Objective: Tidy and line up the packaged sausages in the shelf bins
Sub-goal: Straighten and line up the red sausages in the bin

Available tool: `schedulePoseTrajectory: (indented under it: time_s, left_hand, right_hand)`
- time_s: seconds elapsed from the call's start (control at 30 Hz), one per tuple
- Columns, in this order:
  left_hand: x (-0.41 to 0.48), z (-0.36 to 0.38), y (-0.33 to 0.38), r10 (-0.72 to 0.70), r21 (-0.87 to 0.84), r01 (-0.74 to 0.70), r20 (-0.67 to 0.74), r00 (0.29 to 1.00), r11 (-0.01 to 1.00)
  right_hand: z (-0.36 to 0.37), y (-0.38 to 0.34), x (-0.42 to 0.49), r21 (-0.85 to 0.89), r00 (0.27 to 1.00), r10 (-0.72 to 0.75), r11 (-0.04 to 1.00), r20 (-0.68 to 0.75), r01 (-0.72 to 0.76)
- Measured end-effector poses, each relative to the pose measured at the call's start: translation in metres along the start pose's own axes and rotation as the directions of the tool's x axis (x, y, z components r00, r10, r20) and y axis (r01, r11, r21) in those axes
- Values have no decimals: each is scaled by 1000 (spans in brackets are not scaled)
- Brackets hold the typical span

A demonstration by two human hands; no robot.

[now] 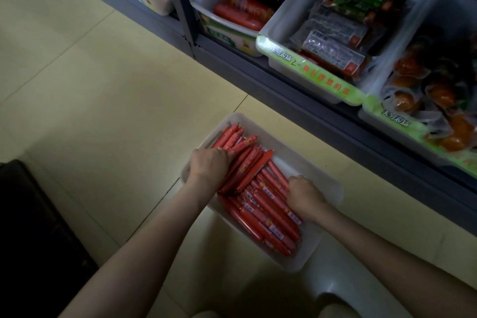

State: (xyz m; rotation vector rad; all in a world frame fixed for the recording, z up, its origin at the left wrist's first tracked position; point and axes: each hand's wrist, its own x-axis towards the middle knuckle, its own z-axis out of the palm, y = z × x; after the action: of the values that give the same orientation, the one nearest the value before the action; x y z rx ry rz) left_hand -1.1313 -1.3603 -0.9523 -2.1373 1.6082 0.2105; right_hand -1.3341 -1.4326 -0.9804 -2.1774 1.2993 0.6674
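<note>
- Head view: your bin (296,160) lies at 6 o'clock from frame centre, its long side running from 11 to 5 o'clock.
- Red sausages (271,212) fill it in two loose groups: a heaped bundle toward the 11 o'clock end and a flatter row toward the 5 o'clock end. They are not yet parallel.
- Your left hand (209,165) is at the bin's 9 o'clock edge, fingers curled over the heaped bundle and gripping it, knuckles up.
- Your right hand (305,195) is at the bin's 3 o'clock side, fingers curled under and against the flatter row. The fingertips are hidden, so you cannot tell whether it holds any sausages or only presses on them.
- A grey stool (343,284) shows at 5 o'clock, just beside the bin's near end; whether the bin rests on it is unclear.
- The pale tiled floor (103,85) spreads from 9 to 11 o'clock.
- The shelf (296,100) runs from 12 to 3 o'clock with further bins: one of red and dark sausages (247,5) at 12 o'clock, flat packs (335,41) at 1 o'clock, orange packs (438,100) at 2 o'clock.
</note>
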Motion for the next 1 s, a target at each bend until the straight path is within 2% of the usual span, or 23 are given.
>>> schedulePoseTrajectory:
  time_s: [0.17,0.23,0.3,0.4,0.47,0.57,0.63,0.7,0.77,0.87,1.0]
  left_hand:
    - [-3,-9,12,-92,48,90,39,995,995]
    - [-9,-9,18,-89,-76,83,-81,993,994]
    - [-16,-13,27,-19,-348,-83,-279,960,934]
    - [-35,-35,43,152,-511,-375,-424,893,773]
    - [-50,-54,51,99,-571,-452,-542,834,685]
    - [-71,-81,55,-72,-690,-480,-607,791,542]
    - [-82,-95,53,-144,-713,-491,-628,765,501]
    - [-91,-108,50,-162,-674,-537,-687,709,507]
    - [-99,-118,48,-172,-640,-582,-733,658,502]
    - [-109,-127,43,-169,-614,-621,-764,623,487]
    - [-119,-136,37,-149,-582,-661,-793,591,474]
  right_hand:
    - [-18,0,-18,67,957,-62,994,-285,85]
    - [-29,0,-27,176,916,-71,973,-395,151]
    - [-43,-2,-38,286,871,-93,923,-482,256]
    - [-65,-8,-60,374,800,-167,816,-576,440]
    - [-80,-15,-79,394,732,-218,726,-646,564]
    - [-100,-25,-108,399,648,-295,591,-702,701]
    - [-111,-28,-123,377,576,-346,495,-741,783]
    - [-118,-30,-135,361,509,-382,396,-772,844]
    - [-124,-30,-144,338,457,-404,332,-793,880]
    - [-128,-32,-154,285,380,-433,270,-817,920]
    - [-133,-32,-164,288,356,-466,213,-810,934]
